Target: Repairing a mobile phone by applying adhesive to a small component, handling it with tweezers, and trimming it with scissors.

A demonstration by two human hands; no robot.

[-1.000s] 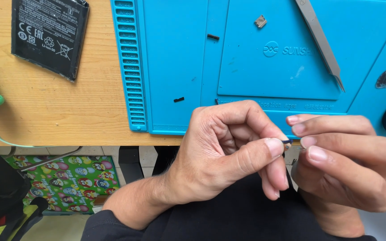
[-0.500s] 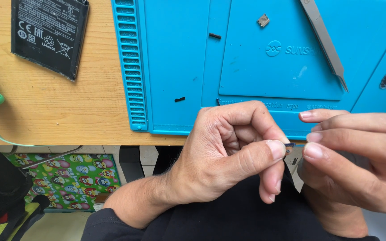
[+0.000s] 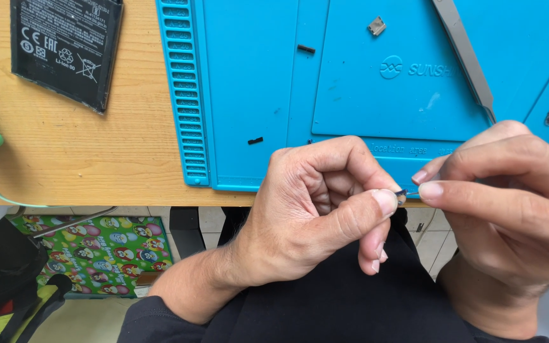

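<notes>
In the head view, the left hand (image 3: 312,216) is curled narrow, and its thumb and forefinger pinch a very small dark part (image 3: 403,192) at the fingertips. The right hand (image 3: 509,209) comes from the other side, its fingers drawn close together, with the forefinger tip touching the same part; I cannot tell if the right hand really grips it or only touches it. The part is held in the air just before the near edge of the table (image 3: 84,152), over the dark lap of the person, not over the blue mat (image 3: 255,76). This is the main risk in my judgement: the part is so small that a little slip between the two hands would let it fall down to the lap or to the floor, where the colourful rug (image 3: 90,248) would make it hard to find. Pulling too strongly with both hands could also bend or break it, because it looks thin. On the mat lie a small metal piece (image 3: 376,26), two tiny black bits (image 3: 255,140) and a metal pry tool (image 3: 465,57) just beside the right hand; a sudden move of this hand could push the tool and scatter these loose pieces. A black battery (image 3: 65,47) lies on the bare wood, well apart from the hands, so it seems not in danger.
</notes>
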